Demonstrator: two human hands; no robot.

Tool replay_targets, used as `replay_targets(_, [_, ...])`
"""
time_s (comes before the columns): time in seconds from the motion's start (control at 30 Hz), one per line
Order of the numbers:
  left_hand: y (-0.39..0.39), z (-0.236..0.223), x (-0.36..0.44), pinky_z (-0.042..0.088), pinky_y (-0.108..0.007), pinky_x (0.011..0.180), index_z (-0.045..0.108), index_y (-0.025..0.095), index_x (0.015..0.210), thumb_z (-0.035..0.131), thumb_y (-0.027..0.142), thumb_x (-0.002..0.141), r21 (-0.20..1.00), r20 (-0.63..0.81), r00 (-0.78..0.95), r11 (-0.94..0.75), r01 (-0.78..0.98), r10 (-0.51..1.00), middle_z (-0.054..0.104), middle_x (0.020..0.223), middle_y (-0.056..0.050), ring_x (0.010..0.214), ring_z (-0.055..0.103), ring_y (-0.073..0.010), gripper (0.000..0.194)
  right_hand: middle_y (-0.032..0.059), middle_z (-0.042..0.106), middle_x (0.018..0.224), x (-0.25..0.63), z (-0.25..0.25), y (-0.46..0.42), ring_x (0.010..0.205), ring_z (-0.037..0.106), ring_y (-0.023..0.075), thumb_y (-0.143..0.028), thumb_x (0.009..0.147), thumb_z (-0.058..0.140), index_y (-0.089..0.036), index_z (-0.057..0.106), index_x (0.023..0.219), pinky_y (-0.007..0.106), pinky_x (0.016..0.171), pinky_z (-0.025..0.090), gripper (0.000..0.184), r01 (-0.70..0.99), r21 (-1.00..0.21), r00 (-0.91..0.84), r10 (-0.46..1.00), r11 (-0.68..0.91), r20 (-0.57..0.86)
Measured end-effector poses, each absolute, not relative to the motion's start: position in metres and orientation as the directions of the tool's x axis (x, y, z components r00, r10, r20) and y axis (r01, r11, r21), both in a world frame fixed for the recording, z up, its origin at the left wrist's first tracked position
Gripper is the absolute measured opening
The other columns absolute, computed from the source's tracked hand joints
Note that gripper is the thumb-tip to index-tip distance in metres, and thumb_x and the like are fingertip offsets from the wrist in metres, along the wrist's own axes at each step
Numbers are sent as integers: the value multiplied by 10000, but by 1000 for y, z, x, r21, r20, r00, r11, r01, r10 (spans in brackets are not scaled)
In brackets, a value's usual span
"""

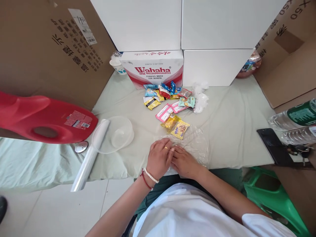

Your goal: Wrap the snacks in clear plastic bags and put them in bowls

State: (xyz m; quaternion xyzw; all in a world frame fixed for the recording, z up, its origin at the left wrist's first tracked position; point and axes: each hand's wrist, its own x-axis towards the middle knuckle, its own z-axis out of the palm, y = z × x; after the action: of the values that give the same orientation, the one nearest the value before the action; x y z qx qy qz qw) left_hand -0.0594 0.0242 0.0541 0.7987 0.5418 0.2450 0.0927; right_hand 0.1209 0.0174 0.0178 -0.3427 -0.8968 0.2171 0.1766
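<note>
Both hands rest at the table's front edge on a thin sheet of clear plastic, which looks like a bag. My left hand lies flat, its fingertips touching those of my right hand. The right hand is flat too, with its fingers stretched out. Nothing shows in either hand, though the surface under the palms is hidden. Just beyond the fingers lie a yellow snack packet and a golden wrapped snack. Farther back, pink-and-white packets lie before a heap of small snack packets.
A clear plastic bowl and a roll of plastic film are on the left, near a red jug. White boxes and a Wahaha carton stand behind. Crumpled plastic, a phone and water bottles lie rightward.
</note>
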Motion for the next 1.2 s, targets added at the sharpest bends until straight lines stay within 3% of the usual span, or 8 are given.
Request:
replay_targets(0.23, [30, 11, -94, 149, -642, 1242, 395, 175, 1588, 418, 469, 1035, 210, 123, 344, -363, 908, 931, 366, 1661, -194, 1513, 407, -345, 627, 126, 629, 1425, 142, 48, 20, 1374, 531, 228, -325, 1051, 516, -203, 649, 1340, 443, 1183, 434, 341, 376, -772, -673, 724, 513, 153])
replay_targets(0.37, [25, 16, -96, 64, -660, 1258, 382, 157, 1598, 431, 614, 996, 141, 99, 389, -400, 906, 916, 290, 1687, -202, 1539, 357, -363, 758, 66, 755, 1106, 160, 81, 78, 988, 713, 193, -393, 1055, 499, -223, 706, 1176, 324, 887, 566, 294, 368, -902, -458, 888, 227, 37])
replay_targets(0.5, [25, 18, -95, 33, -655, 1265, 376, 148, 1602, 412, 626, 996, 119, 107, 396, -407, 906, 912, 277, 1693, -192, 1542, 353, -351, 772, 44, 741, 902, 141, 94, 181, 813, 669, 200, -337, 1014, 503, -199, 729, 990, 310, 781, 509, 266, 705, -681, -216, 975, 198, 59])
replay_targets(0.63, [26, 17, -97, 59, -660, 1264, 376, 140, 1601, 426, 627, 990, 136, 117, 397, -410, 902, 910, 286, 1691, -193, 1537, 360, -354, 782, 141, 682, 1221, 81, 87, 274, 1049, 651, 287, -390, 1009, 530, -168, 665, 1238, 373, 872, 494, 346, 896, -374, -189, 967, 241, 171])
replay_targets(0.77, [27, 18, -97, 101, -642, 1272, 397, 177, 1596, 431, 673, 973, 199, 112, 371, -386, 901, 922, 327, 1682, -171, 1534, 369, -349, 797, 183, 581, 1348, 34, 83, 317, 1076, 643, 303, -338, 1031, 494, -162, 580, 1364, 393, 868, 492, 386, 962, -165, -207, 974, 219, 88])
replay_targets(0.87, [27, 20, -96, 122, -650, 1268, 364, 164, 1611, 434, 690, 966, 231, 104, 362, -377, 897, 926, 333, 1676, -182, 1530, 375, -361, 835, 163, 591, 1304, 38, 93, 313, 1087, 625, 292, -269, 1062, 383, -171, 610, 1313, 397, 891, 474, 352, 959, -180, -202, 972, 221, 117])
replay_targets(1.03, [27, 19, -95, 86, -681, 1263, 251, 94, 1640, 417, 708, 965, 227, 73, 373, -379, 897, 925, 300, 1676, -227, 1544, 347, -382, 928, 81, 658, 1052, 103, 132, 233, 955, 603, 222, -276, 1011, 481, -181, 662, 1099, 328, 828, 453, 222, 769, -432, -332, 871, 472, 361])
replay_targets(1.2, [19, 18, -89, 47, -729, 1244, 234, 50, 1633, 371, 714, 973, 195, 29, 354, -352, 915, 935, 228, 1694, -239, 1569, 286, -391, 946, 26, 620, 844, 152, 145, 119, 707, 553, 156, -335, 954, 600, -189, 634, 884, 273, 619, 357, 166, 763, -423, -489, 865, 488, 116])
